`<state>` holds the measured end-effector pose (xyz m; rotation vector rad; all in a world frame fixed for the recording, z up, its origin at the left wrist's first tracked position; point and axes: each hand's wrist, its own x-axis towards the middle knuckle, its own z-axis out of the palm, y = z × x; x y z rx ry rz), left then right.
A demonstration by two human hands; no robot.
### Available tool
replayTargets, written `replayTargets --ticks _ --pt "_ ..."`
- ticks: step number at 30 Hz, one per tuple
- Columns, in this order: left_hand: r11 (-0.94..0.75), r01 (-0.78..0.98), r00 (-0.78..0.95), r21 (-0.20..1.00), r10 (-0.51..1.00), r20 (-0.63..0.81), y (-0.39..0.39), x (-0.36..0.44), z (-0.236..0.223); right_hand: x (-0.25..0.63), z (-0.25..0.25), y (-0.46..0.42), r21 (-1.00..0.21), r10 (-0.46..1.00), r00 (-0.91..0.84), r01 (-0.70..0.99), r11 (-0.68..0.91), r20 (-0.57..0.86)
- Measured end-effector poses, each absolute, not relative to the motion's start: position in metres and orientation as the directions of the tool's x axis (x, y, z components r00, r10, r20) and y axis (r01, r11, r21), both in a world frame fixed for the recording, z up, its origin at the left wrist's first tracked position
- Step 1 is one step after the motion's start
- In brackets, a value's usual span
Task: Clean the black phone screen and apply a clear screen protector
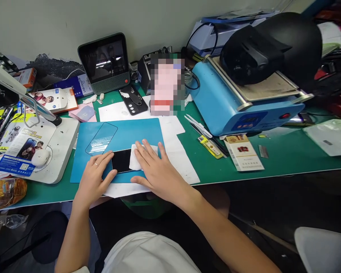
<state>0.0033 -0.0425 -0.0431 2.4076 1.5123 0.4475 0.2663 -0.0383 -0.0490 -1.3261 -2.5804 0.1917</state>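
A black-screened phone lies flat on a blue mat. My left hand grips its left end, fingers at the far edge and thumb at the near edge. A white wipe covers the right part of the screen. Over it, my right hand presses the wipe down with outstretched fingers, hiding the phone's right end. Just beyond the left hand, a clear screen protector with a dark outline and white print rests on the mat.
White paper lies under the mat. A blue heating machine carries a black helmet-like object. Nearer are tools and a cigarette box. A smart display and a black phone back stand behind; a white lamp base is left.
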Motion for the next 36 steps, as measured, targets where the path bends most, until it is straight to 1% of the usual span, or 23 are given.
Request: replayTargets --ticks 3,7,12,16,20,25,32,36 --pt "-0.429 0.82 0.411 0.38 0.902 0.132 -0.042 0.004 -0.043 0.268 -0.051 -0.041 -0.218 0.816 -0.554 0.787 0.578 0.164" --pt "-0.436 0.816 0.414 0.381 0.899 0.143 -0.042 0.004 -0.043 0.272 -0.061 -0.05 -0.261 0.803 -0.579 0.761 0.594 0.137" --pt "-0.425 0.815 0.415 0.394 0.903 0.116 -0.043 0.005 -0.044 0.282 -0.066 -0.066 -0.292 0.804 -0.578 0.751 0.592 0.143" --pt "-0.419 0.814 0.408 0.402 0.905 0.117 -0.042 0.005 -0.043 0.273 -0.061 -0.051 -0.307 0.812 -0.575 0.758 0.575 0.1" --pt "-0.435 0.812 0.413 0.389 0.899 0.143 -0.042 0.004 -0.043 0.266 -0.06 -0.045 -0.335 0.816 -0.568 0.752 0.567 0.105" --pt "-0.421 0.817 0.413 0.394 0.904 0.109 -0.043 0.005 -0.042 0.271 -0.065 -0.07 -0.332 0.809 -0.571 0.744 0.58 0.136" --pt "-0.416 0.82 0.4 0.393 0.908 0.126 -0.042 0.004 -0.044 0.246 -0.059 -0.039 -0.335 0.797 -0.593 0.731 0.594 0.119" --pt "-0.422 0.814 0.411 0.398 0.904 0.118 -0.045 0.004 -0.043 0.248 -0.062 -0.056 -0.336 0.792 -0.592 0.724 0.603 0.146"
